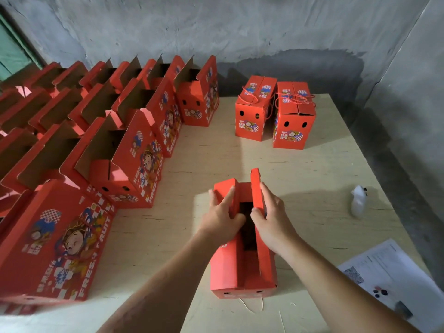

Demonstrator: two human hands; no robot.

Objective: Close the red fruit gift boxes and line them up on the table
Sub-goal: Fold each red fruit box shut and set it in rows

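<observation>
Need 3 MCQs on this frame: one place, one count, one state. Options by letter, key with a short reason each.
1. Where do the closed boxes stand?
A. far right of the table
B. near left corner
C. on the paper sheet

2. How many closed boxes stand there?
A. one
B. two
C. four

3. What state is the box in hand in?
A. fully closed
B. top flaps partly open
C. flattened

Key:
1 A: they stand by the far wall, right of the open boxes.
2 B: two stand side by side with rope handles.
3 B: left hand and right hand hold raised flaps and a dark gap shows between.
</observation>
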